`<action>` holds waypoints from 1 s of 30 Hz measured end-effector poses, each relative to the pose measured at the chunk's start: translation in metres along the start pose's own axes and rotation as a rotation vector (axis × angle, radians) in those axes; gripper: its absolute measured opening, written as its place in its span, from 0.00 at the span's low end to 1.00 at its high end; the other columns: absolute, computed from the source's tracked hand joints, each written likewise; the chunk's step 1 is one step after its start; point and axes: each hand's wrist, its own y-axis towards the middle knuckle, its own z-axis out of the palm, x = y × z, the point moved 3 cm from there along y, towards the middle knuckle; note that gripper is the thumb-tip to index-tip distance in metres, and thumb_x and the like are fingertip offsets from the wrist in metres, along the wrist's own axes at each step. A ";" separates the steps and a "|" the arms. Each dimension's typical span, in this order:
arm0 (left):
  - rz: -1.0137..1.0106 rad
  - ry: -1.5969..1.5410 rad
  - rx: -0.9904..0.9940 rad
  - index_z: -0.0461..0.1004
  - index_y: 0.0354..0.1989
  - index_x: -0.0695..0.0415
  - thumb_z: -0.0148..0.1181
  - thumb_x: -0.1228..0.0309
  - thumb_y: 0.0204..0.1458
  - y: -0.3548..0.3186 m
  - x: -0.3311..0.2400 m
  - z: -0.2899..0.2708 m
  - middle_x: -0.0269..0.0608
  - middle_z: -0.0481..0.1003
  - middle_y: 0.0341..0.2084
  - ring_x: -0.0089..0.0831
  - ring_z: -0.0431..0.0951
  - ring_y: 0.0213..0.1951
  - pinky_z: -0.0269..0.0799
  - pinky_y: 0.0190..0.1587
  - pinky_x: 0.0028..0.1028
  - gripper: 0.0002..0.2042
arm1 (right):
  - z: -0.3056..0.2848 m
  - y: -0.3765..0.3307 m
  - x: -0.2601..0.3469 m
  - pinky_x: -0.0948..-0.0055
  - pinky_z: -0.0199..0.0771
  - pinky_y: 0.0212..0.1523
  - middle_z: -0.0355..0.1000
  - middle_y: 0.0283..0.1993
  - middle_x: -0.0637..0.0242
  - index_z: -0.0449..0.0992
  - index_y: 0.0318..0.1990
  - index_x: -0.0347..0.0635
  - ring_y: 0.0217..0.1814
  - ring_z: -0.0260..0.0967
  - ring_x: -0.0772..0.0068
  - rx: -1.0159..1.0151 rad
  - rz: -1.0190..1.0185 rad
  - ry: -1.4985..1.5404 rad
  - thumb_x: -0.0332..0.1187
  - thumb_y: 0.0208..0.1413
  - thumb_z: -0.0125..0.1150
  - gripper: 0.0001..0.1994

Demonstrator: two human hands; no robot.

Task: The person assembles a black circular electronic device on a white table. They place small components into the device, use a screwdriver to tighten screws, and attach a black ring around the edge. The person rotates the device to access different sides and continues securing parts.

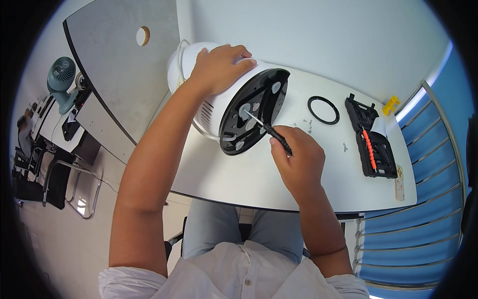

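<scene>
A white rounded appliance (219, 102) lies on its side on the white table, its black underside (234, 119) turned toward my right. Across its upper side rests my left hand (222, 70), palm down with the fingers stretched out and apart. My right hand (301, 157) is closed around the black handle of a screwdriver (279, 138). The metal shaft slants up and left to the black underside, its tip by a pale round pad. I cannot tell whether the tip sits in a screw. A white cord loops along the appliance's left side.
Right of the appliance lie a black ring (323, 110) and several small screws (309, 125). An open black tool case (373, 144) holds an orange flexible shaft (369, 149). Beyond are a yellow object (392, 105), a remote control (399, 183) and a metal railing (433, 194). A fan (62, 82) stands far left.
</scene>
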 end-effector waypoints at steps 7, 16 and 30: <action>-0.027 0.008 -0.009 0.74 0.49 0.50 0.46 0.48 0.54 -0.009 -0.003 -0.005 0.43 0.72 0.52 0.41 0.64 0.60 0.43 0.64 0.51 0.23 | -0.003 0.004 -0.001 0.70 0.65 0.23 0.67 0.23 0.69 0.77 0.37 0.44 0.24 0.67 0.68 0.024 -0.079 -0.030 0.29 0.45 0.65 0.10; -0.047 0.000 -0.017 0.74 0.51 0.50 0.47 0.49 0.55 -0.014 0.000 -0.004 0.40 0.68 0.59 0.41 0.58 0.66 0.38 0.67 0.48 0.23 | 0.006 -0.009 0.001 0.70 0.65 0.23 0.67 0.24 0.69 0.78 0.37 0.44 0.24 0.66 0.69 -0.004 -0.053 -0.050 0.29 0.45 0.66 0.10; -0.052 -0.007 -0.025 0.73 0.52 0.50 0.48 0.49 0.55 -0.019 0.005 -0.005 0.40 0.67 0.60 0.42 0.57 0.67 0.37 0.67 0.50 0.23 | 0.016 -0.016 -0.004 0.71 0.63 0.22 0.66 0.24 0.70 0.78 0.38 0.43 0.24 0.64 0.70 -0.038 -0.069 -0.031 0.28 0.43 0.67 0.11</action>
